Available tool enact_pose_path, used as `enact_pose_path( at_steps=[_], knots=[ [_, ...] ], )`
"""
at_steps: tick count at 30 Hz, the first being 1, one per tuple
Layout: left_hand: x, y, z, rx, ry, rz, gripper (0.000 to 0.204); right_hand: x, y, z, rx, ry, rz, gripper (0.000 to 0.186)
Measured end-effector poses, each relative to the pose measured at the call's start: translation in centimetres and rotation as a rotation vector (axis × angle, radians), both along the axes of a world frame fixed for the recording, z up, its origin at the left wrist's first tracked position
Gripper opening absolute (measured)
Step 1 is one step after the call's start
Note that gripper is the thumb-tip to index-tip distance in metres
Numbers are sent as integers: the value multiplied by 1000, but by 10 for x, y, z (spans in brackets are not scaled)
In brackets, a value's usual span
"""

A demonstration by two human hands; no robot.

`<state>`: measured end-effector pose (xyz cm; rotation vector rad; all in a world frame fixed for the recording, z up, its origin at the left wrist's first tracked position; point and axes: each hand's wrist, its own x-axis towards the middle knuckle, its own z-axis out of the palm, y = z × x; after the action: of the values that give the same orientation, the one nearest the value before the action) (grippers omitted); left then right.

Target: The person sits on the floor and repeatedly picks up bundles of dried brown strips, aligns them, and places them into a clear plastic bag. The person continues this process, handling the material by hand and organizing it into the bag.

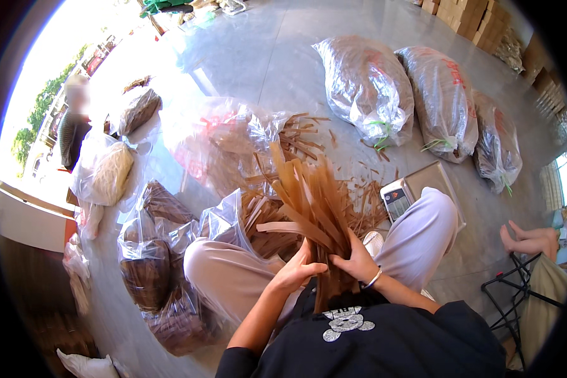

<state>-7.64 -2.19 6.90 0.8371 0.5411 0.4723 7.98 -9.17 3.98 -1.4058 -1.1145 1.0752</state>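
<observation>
An upright bundle of long, flat brown strips [305, 195] fans out above my lap. My left hand [299, 271] grips its lower part from the left, thumb across it, and my right hand [353, 258] grips it from the right. Just beyond, loose strips and scraps [365, 208] lie in a pile beside an opened clear bag [201, 145]. A scale with a steel platform [431, 176] stands by my right knee.
Three stuffed plastic bags [435, 101] lie back right; bagged bundles [145, 271] sit left. A person [72, 132] is at left; another person's bare legs [529, 239] are at right, by a folding chair [510, 290]. Cardboard boxes [469, 19] are stacked at back right.
</observation>
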Motion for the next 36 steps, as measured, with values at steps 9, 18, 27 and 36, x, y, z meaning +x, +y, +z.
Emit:
enact_pose_path(
  at_steps=[9, 18, 27, 36],
  knots=[
    [16, 24, -7, -120, 8, 264, 61, -18, 26, 58, 87, -704, 212, 104],
    [3, 29, -24, -248, -54, 265, 59, -19, 21, 62, 162, -894, 260, 101],
    [-12, 2, -31, -58, -104, -86, 74, -3, 14, 49, 8, 230, 253, 86],
    [-14, -14, -39, -72, -9, -84, 74, 1, 14, 49, 132, -206, 280, 55]
  ],
)
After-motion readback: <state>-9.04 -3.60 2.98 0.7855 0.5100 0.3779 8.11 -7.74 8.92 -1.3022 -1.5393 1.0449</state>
